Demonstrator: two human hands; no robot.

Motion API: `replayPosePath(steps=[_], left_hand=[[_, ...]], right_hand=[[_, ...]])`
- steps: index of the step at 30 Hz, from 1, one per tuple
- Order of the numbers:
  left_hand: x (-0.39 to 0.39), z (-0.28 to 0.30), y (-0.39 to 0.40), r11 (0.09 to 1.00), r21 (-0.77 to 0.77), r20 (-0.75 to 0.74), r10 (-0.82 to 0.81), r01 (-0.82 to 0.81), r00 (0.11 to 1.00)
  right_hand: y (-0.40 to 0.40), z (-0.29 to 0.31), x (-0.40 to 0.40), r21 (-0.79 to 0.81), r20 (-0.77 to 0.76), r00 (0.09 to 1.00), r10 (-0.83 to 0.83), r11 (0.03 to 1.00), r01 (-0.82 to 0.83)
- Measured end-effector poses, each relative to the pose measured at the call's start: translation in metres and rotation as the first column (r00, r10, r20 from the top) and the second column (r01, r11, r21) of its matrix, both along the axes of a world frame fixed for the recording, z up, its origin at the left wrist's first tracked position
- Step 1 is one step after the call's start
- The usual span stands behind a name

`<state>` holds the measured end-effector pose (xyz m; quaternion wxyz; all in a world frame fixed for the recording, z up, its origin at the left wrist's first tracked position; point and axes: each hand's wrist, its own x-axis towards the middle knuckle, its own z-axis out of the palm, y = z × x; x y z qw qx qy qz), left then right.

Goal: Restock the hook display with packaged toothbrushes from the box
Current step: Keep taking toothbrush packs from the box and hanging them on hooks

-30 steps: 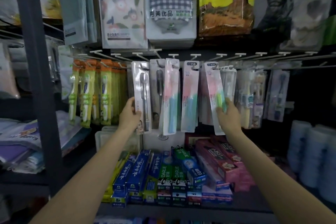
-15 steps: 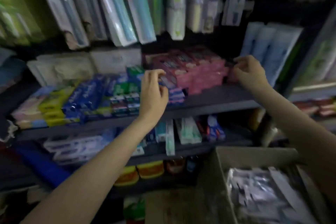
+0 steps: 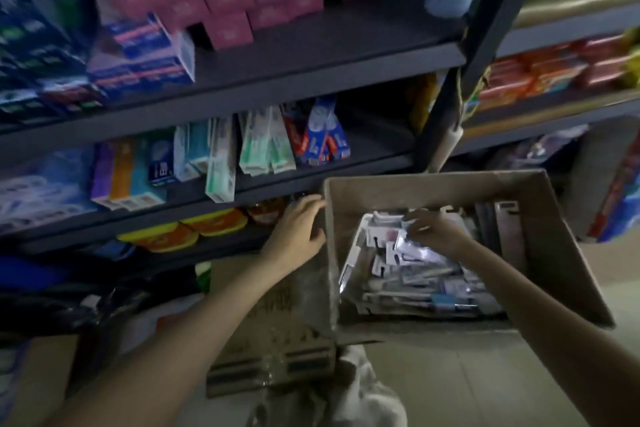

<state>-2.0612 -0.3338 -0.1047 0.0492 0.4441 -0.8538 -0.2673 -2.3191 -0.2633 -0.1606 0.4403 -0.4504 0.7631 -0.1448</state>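
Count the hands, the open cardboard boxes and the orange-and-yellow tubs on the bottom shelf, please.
Hands: 2 (left hand, right hand)
Open cardboard box: 1
Orange-and-yellow tubs: 2
Total: 5

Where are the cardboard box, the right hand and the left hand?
cardboard box [image 3: 554,253]: head view, bare right inner wall.
right hand [image 3: 438,229]: head view, back of hand.
left hand [image 3: 299,230]: head view, back of hand.
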Motion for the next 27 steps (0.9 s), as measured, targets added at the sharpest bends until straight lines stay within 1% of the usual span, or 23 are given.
replayPosePath(steps=[2, 4, 6, 8, 9, 11, 12, 13, 15, 17, 20, 22, 23, 25, 27], left_hand=[[-0.002, -0.015, 0.006, 0.995, 0.086, 0.067, -0.049, 0.043, 0.997], [0.000, -0.027, 0.010, 0.988, 0.137, 0.104, -0.080, 0.066, 0.991], [0.003, -0.036, 0.015, 0.984, 0.166, 0.101, -0.082, 0.065, 0.992], [0.006, -0.042, 0.015, 0.983, 0.163, 0.096, -0.099, 0.083, 0.990], [0.008, -0.044, 0.015, 0.983, 0.154, 0.093, -0.117, 0.102, 0.989], [0.010, -0.047, 0.014, 0.982, 0.131, 0.095, -0.151, 0.138, 0.984], [0.010, -0.047, 0.014, 0.982, 0.120, 0.099, -0.157, 0.145, 0.983], [0.010, -0.047, 0.014, 0.984, 0.102, 0.094, -0.158, 0.149, 0.983], [0.008, -0.048, 0.012, 0.988, 0.049, 0.070, -0.151, 0.148, 0.986], [0.006, -0.047, 0.012, 0.992, 0.019, 0.069, -0.129, 0.128, 0.989], [0.000, -0.040, 0.011, 0.995, -0.004, 0.094, -0.096, 0.097, 0.991], [-0.007, -0.030, 0.009, 0.997, -0.009, 0.100, -0.071, 0.073, 0.992], [-0.011, -0.023, 0.007, 0.998, -0.002, 0.086, -0.065, 0.066, 0.994], [-0.018, -0.005, 0.004, 0.998, 0.028, 0.044, -0.059, 0.058, 0.997], [-0.022, 0.016, -0.001, 0.998, -0.012, -0.014, -0.066, 0.066, 0.998]], right_hand=[[-0.006, -0.034, 0.012, 0.040, 0.089, 0.996, -0.009, 0.999, 0.006], [-0.013, -0.059, 0.033, 0.114, 0.163, 0.983, -0.080, 0.992, 0.062], [-0.018, -0.084, 0.058, 0.205, 0.202, 0.968, -0.148, 0.973, 0.106], [-0.023, -0.103, 0.083, 0.261, 0.240, 0.943, -0.229, 0.951, 0.164], [-0.025, -0.112, 0.094, 0.272, 0.227, 0.943, -0.244, 0.946, 0.179], [-0.029, -0.123, 0.111, 0.258, 0.108, 0.973, -0.206, 0.951, 0.173], [-0.030, -0.127, 0.116, 0.240, 0.048, 0.970, -0.237, 0.946, 0.219], [-0.031, -0.127, 0.120, 0.250, 0.036, 0.953, -0.300, 0.926, 0.282], [-0.030, -0.130, 0.117, 0.266, 0.066, 0.914, -0.399, 0.890, 0.370], [-0.026, -0.120, 0.106, 0.271, 0.155, 0.909, -0.387, 0.901, 0.338], [-0.015, -0.085, 0.081, 0.143, 0.334, 0.893, -0.301, 0.953, 0.268], [-0.008, -0.047, 0.063, 0.012, 0.434, 0.862, -0.262, 0.958, 0.285], [-0.006, -0.024, 0.055, -0.055, 0.457, 0.855, -0.245, 0.952, 0.302], [-0.006, 0.021, 0.042, -0.190, 0.454, 0.871, -0.187, 0.935, 0.300], [-0.009, 0.071, 0.035, -0.354, 0.432, 0.897, -0.095, 0.897, 0.265]])
